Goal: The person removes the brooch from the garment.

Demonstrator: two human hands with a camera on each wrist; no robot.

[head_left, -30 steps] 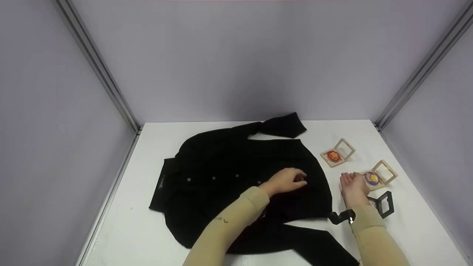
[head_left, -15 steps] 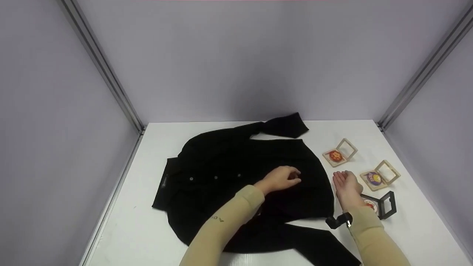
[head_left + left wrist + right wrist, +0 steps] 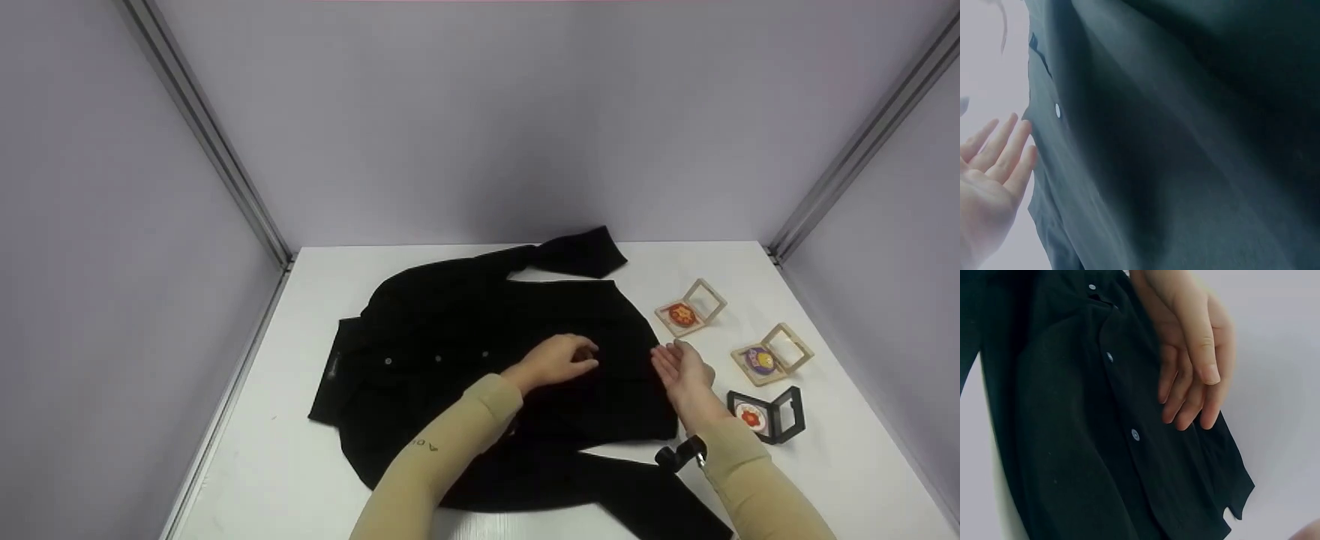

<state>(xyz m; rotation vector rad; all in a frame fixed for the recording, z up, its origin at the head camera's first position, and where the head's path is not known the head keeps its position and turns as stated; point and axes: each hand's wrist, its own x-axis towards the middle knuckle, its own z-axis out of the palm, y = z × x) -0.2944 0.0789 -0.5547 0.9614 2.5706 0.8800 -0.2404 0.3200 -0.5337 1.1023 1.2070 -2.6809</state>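
A black button-up shirt [image 3: 450, 315] lies spread on its side across the table, with its collar to the left and its hem to the right. My left hand [image 3: 553, 360] is over the lower part of the shirt with loosely bent fingers and holds nothing. Whether it touches the cloth I cannot tell. Beside the hem my right hand [image 3: 686, 377] is turned palm up, its fingers fairly straight and nothing in it. Pale shirt buttons [image 3: 1135, 435] show along the front in the right wrist view. Dark cloth [image 3: 1185, 169] fills most of the left wrist view.
To the right stand several small cases with raised frame lids: a wooden one [image 3: 681, 315] with a red-orange disc, another wooden one [image 3: 759, 361] with a purple-yellow disc, and a black one [image 3: 786, 415] with a red-white disc. Grey panels [image 3: 525, 120] enclose the white table [image 3: 255, 450].
My right hand has moved left, away from the cases to the shirt's hem, uncovering the purple-yellow disc and the black case. My left hand has drifted slightly left. The shirt looks unchanged.
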